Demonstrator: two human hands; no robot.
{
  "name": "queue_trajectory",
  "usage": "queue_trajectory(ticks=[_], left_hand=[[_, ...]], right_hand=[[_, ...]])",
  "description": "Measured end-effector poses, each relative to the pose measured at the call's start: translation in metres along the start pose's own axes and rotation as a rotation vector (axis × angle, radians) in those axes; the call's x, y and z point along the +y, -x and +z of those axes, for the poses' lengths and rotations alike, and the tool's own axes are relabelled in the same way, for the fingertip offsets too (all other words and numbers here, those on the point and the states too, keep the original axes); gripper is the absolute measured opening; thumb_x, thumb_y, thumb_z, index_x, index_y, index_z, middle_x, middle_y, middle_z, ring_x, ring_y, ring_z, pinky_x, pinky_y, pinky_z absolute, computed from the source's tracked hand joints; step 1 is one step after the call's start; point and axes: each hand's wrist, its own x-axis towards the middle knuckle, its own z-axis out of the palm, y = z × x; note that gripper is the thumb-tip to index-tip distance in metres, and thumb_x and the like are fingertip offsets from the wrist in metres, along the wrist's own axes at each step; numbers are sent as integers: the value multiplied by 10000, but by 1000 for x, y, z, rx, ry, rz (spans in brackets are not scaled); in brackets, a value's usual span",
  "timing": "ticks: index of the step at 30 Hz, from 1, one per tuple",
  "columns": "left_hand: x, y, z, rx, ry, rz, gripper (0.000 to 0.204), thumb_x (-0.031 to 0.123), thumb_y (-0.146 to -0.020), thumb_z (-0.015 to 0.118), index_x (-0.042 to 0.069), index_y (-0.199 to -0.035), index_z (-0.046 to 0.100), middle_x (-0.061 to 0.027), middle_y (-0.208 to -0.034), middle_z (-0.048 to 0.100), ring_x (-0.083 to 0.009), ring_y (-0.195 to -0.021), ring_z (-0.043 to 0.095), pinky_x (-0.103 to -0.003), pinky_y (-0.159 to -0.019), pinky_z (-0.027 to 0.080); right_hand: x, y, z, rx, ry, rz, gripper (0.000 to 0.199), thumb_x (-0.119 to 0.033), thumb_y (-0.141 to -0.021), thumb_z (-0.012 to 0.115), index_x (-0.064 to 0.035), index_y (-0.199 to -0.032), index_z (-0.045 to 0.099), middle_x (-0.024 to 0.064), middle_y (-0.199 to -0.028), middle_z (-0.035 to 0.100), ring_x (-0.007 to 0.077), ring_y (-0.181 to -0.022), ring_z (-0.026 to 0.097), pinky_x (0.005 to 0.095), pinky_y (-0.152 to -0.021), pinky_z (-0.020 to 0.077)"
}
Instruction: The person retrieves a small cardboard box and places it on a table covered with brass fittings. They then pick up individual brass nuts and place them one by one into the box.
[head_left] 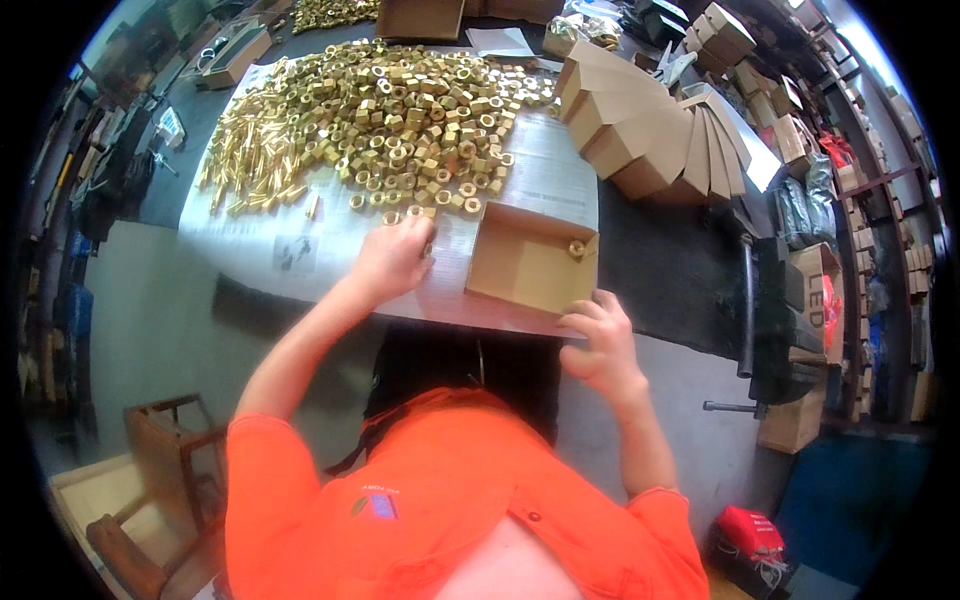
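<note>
The left hand (392, 255) pinches brass nuts (420, 105) at the pile's edge; the right hand (600, 340), loosely curled (holding nothing), touches the open cardboard box (520, 268).

The person wears a bright orange short-sleeved shirt with a buttoned front placket; one small round button shows near the lower middle. A small dark embroidered patch sits on the chest. Both forearms are bare, without gloves, watch or rings that can be made out.

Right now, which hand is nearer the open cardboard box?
Right. The right hand touches the open cardboard box at its near corner; the left hand sits apart to its left, by the brass nuts.
</note>
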Motion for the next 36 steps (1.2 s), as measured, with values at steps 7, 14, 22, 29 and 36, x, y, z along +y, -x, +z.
queue_trajectory(ticks=[7,14,22,29,36], left_hand=[[-7,-9,20,-70,-95,117,223,161,-733,652,34,-896,567,-110,-867,561,-308,-753,599,-405,-639,479],[8,-12,17,-15,-206,307,105,112,-728,581,53,-802,535,-117,-738,540,-288,-631,591,-391,-529,475],[5,4,26,91,-146,137,162,165,-760,626,72,-877,564,-93,-799,557,-297,-661,588,-397,-571,467],[5,-2,17,93,-83,61,114,145,-733,631,83,-825,605,-92,-772,556,-301,-658,585,-395,-577,469],[57,-40,-21,185,293,116,113,89,-704,663,51,-811,659,-69,-727,603,-157,-530,564,-291,-495,443]], right_hand=[[0,1,-3,-9,8,0,255,-74,-514,571,-35,-757,642,110,-867,617,346,-901,524,393,-782,475],[2,0,-3,-4,7,-16,250,-71,-510,569,-34,-747,640,111,-861,616,341,-896,526,388,-777,475],[2,3,-3,-17,-11,19,248,-60,-510,564,-34,-744,641,105,-874,621,338,-907,528,384,-789,475],[1,1,-6,-40,-17,18,257,-91,-525,579,-35,-767,643,98,-875,624,353,-939,523,398,-814,466],[2,1,-5,-63,-14,37,267,-106,-534,591,-35,-786,644,96,-883,623,359,-951,522,407,-834,456]])
